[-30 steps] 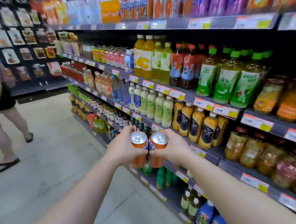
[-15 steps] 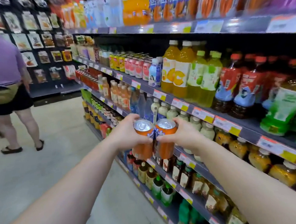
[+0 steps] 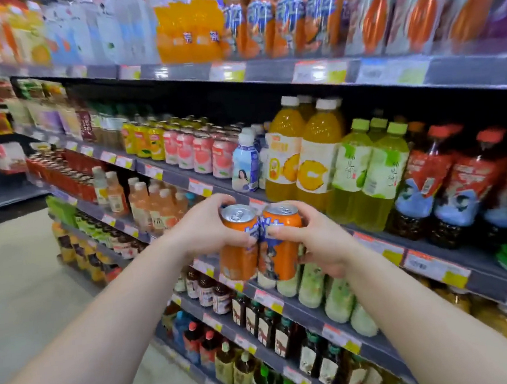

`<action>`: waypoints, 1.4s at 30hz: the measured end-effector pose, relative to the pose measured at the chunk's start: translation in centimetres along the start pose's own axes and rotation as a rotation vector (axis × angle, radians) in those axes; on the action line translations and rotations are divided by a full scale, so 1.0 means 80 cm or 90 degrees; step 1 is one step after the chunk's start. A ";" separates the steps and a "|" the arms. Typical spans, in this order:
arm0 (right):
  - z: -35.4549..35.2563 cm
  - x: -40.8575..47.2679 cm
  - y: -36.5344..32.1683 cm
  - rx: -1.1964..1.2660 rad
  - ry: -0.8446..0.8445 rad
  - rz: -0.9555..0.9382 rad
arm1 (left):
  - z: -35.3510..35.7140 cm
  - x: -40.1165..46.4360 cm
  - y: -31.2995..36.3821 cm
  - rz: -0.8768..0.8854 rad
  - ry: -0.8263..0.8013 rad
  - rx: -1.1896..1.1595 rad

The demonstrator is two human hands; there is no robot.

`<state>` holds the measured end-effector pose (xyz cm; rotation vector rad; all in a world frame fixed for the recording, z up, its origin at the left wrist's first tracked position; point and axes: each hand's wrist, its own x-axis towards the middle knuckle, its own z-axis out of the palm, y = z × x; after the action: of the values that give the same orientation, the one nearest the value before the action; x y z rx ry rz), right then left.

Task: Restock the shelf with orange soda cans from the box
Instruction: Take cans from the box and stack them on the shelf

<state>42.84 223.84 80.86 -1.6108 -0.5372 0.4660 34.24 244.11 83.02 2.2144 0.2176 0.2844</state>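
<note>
Two orange soda cans are held upright and side by side, touching, in front of a stocked drinks aisle. The left can (image 3: 240, 242) is gripped by the left hand (image 3: 207, 227), whose fingers are curled round its far side and whose thumb is laid across its label. The right can (image 3: 280, 245) is gripped by the right hand (image 3: 320, 242), the thumb pressed on the label and the fingers wrapped behind. Both silver tops with pull tabs are turned toward the camera. The hands are brought close together, level with the edge of a grey shelf (image 3: 374, 239) lined with price tags. Behind the cans, on that shelf, large yellow juice bottles (image 3: 314, 161) and pale green bottles (image 3: 377, 173) are ranged, with pink cans (image 3: 202, 153) further left. On the top shelf, big orange soda bottles (image 3: 187, 31) are seen, blurred. Smaller dark bottles (image 3: 258, 318) are lined up on the lower shelves. A pale floor (image 3: 14, 292) is seen at left.
</note>
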 end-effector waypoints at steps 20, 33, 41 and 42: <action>-0.075 0.031 -0.231 -0.175 0.223 -0.161 | -0.050 0.187 0.146 0.283 -0.114 -0.473; -0.073 0.128 -0.371 -0.249 0.216 -0.279 | -0.158 0.274 0.181 0.396 -0.077 -0.495; -0.064 0.156 -0.404 -0.248 0.326 -0.318 | -0.191 0.325 0.177 0.451 -0.172 -0.479; -0.064 0.157 -0.401 -0.248 0.336 -0.313 | -0.190 0.329 0.178 0.450 -0.178 -0.479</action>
<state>53.67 229.66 113.49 -1.7996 -0.6118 -0.4495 56.01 253.61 106.77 1.4774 -0.7300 0.3547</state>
